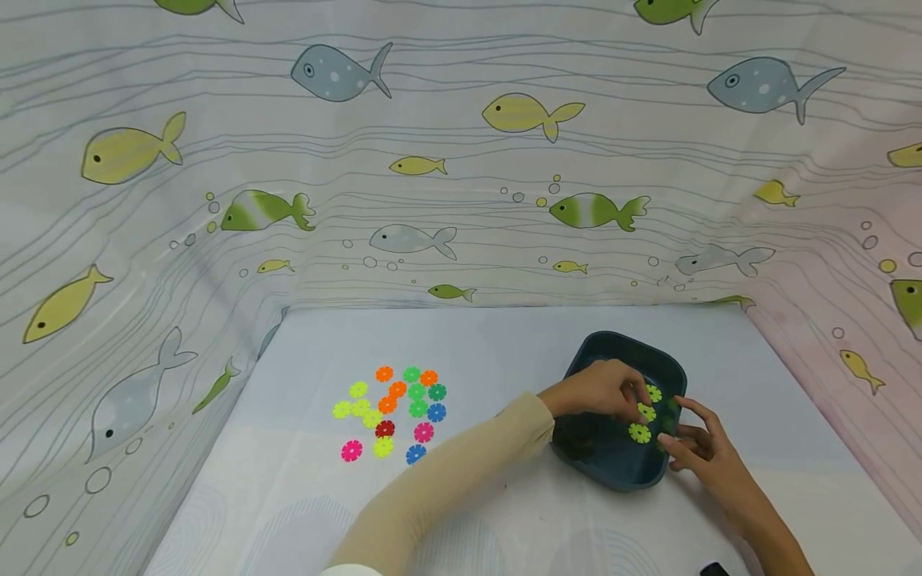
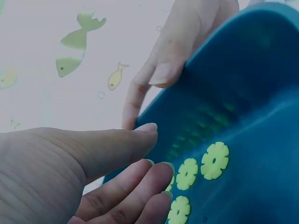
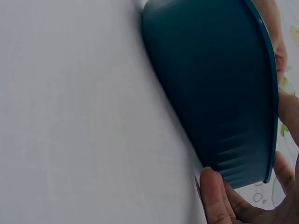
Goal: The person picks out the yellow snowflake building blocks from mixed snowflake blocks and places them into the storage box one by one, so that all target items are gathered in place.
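Observation:
A dark teal plastic bin [image 1: 612, 472] stands on the right side of the table, with several yellow-green flower-shaped discs [image 1: 639, 434] on its floor. Reaching into it from the left, my left hand [image 1: 605, 390] has its fingertips right at these discs. In the left wrist view, the thumb and loosely bent fingers [image 2: 156, 179] stand apart, nothing showing between them; one disc is partly hidden behind the fingertips. My right hand [image 1: 709, 452] grips the bin's right side, digits at the rim and against the outer wall [image 3: 215, 93].
Left of the bin, several flower discs lie loose on the white table: orange [image 1: 385, 374], green [image 1: 416, 392], blue [image 1: 436, 413], pink [image 1: 351, 450], dark red [image 1: 385, 430] and yellow-green [image 1: 360, 408]. A small black object [image 1: 715, 570] shows at the front edge. Fish-printed cloth [image 1: 504, 264] walls the table.

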A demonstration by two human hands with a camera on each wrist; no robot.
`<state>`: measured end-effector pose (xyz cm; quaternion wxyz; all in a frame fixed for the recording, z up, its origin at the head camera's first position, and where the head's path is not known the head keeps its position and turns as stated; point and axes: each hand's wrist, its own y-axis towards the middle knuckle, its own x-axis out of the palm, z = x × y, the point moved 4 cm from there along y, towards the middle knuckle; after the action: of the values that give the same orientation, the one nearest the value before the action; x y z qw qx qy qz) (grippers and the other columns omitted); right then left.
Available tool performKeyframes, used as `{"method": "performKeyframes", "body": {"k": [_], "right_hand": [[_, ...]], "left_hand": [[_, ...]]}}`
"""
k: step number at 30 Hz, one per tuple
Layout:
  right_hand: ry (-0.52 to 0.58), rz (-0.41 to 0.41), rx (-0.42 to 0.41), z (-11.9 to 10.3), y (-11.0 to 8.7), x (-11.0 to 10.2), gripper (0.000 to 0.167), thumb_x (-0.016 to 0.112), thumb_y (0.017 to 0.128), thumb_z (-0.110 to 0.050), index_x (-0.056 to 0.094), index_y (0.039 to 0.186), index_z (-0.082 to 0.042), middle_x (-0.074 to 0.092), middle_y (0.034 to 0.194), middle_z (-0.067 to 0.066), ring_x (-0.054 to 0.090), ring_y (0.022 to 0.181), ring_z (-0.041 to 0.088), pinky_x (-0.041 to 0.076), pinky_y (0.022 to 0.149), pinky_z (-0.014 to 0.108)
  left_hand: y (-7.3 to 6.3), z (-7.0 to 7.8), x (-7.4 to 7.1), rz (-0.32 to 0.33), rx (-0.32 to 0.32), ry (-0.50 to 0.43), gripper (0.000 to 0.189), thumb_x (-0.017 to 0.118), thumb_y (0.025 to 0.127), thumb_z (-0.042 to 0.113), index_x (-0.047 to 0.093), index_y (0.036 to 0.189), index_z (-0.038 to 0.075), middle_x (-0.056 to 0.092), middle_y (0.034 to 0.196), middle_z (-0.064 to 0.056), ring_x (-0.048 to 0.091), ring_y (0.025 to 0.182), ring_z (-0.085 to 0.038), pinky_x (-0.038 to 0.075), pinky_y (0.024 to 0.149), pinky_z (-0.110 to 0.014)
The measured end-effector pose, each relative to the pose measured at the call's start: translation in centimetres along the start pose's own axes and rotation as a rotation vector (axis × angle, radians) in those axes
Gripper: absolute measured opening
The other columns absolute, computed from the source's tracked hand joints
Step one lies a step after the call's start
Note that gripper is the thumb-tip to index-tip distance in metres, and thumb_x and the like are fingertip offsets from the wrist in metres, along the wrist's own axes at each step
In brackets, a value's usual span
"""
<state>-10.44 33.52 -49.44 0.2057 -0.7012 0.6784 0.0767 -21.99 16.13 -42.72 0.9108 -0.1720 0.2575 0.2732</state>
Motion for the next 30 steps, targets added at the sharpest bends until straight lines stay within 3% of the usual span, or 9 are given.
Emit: {"method": "performKeyframes", "body": {"k": [6, 18, 30], "right_hand": [[-0.001, 0.007, -0.002, 0.3, 0.0, 0.0, 0.081, 0.06, 0.106, -0.035, 0.004, 0.165, -0.029, 0.043, 0.145, 0.032, 0.066, 0.093, 0.025, 0.052, 0.082, 0.042], [0.008, 0.004, 0.012, 0.2, 0.2, 0.1, 0.08, 0.061, 0.105, -0.037, 0.006, 0.164, -0.034, 0.043, 0.145, 0.031, 0.066, 0.094, 0.024, 0.052, 0.081, 0.036], [-0.003, 0.009, -0.001, 0.2, 0.2, 0.1, 0.08, 0.062, 0.105, -0.037, 0.006, 0.163, -0.036, 0.043, 0.144, 0.031, 0.066, 0.093, 0.023, 0.055, 0.078, 0.031]], "left_hand": [[-1.3, -0.1, -1.0, 0.015, 0.068, -0.057, 0.025, 0.081, 0.091, 0.014, 0.073, 0.113, 0.006, 0.072, 0.084, 0.006, 0.068, 0.072, -0.004, 0.055, 0.068, -0.018], [-4.1, -0.5, -3.4, 0.044, 0.151, -0.098, 0.019, 0.077, 0.094, 0.014, 0.071, 0.111, 0.013, 0.07, 0.087, 0.006, 0.07, 0.077, -0.006, 0.058, 0.072, -0.023], [-7.6, -3.1, -5.5, 0.099, 0.185, -0.112, 0.025, 0.078, 0.094, 0.019, 0.07, 0.115, 0.008, 0.07, 0.093, 0.005, 0.07, 0.081, -0.009, 0.058, 0.073, -0.025]]}}
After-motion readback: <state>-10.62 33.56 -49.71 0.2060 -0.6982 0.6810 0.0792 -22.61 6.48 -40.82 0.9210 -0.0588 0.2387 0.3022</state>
